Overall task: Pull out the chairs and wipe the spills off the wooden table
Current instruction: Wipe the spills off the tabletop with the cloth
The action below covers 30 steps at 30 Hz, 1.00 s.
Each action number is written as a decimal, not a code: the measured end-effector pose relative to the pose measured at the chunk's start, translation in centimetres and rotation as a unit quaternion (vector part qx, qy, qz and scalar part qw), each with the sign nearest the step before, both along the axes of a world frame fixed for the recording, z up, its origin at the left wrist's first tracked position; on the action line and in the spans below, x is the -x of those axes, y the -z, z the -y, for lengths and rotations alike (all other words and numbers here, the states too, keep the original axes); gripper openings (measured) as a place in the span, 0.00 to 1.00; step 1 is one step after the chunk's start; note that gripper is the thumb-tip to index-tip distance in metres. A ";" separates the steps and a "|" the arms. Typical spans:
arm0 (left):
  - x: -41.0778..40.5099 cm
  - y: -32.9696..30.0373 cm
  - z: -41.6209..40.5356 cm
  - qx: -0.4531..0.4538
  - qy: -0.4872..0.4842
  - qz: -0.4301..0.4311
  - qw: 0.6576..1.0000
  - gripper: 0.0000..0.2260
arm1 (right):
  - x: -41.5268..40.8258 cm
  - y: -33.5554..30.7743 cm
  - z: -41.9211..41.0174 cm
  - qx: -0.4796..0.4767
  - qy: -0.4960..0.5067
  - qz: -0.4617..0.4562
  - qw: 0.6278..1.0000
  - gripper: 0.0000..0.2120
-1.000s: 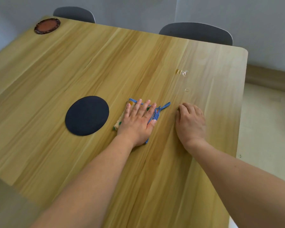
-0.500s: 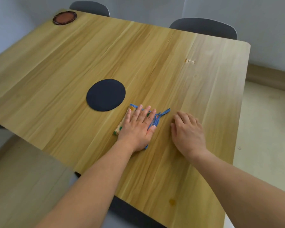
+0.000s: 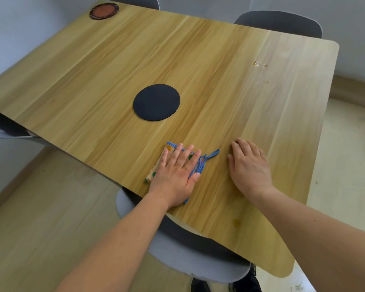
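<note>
Left grip (image 3: 175, 175) is laid flat, fingers straight, pressing the cloth (image 3: 199, 165) onto the counter (image 3: 114, 70). Right grip (image 3: 249, 167) is released, palm down on the wood just right of the cloth. Small spills (image 3: 260, 64) are seen well beyond the right grip; an amber spot (image 3: 237, 222) behind it. A black disc (image 3: 156, 102) lies ahead of the left grip. A grey chair (image 3: 188, 258) sits beneath the near edge.

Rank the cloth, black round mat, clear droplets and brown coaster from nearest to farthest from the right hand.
From the right hand:
1. Cloth, just left, under the left hand.
2. Black round mat, ahead-left.
3. Clear droplets, far ahead.
4. Brown coaster, far left corner.
</note>
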<state>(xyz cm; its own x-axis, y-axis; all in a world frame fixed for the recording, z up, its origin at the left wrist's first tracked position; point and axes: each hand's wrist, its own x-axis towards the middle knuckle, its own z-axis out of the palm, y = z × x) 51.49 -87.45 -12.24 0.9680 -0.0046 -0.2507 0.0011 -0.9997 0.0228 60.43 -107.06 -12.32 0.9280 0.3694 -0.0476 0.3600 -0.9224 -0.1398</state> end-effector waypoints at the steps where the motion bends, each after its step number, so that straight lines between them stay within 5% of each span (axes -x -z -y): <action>1: 0.7 0.0 -0.1 -0.001 -0.001 -0.001 1.000 0.27 | 0.1 0.1 -0.1 -0.005 0.006 -0.004 1.000 0.23; 13: 3.3 -0.3 2.4 0.001 -0.011 -0.019 1.000 0.28 | -0.2 -1.0 1.7 -0.034 -0.027 -0.053 0.998 0.24; 30: -1.3 -0.4 8.3 0.028 -0.010 -0.015 0.999 0.27 | -3.7 -0.4 5.8 -0.001 0.066 -0.022 0.998 0.25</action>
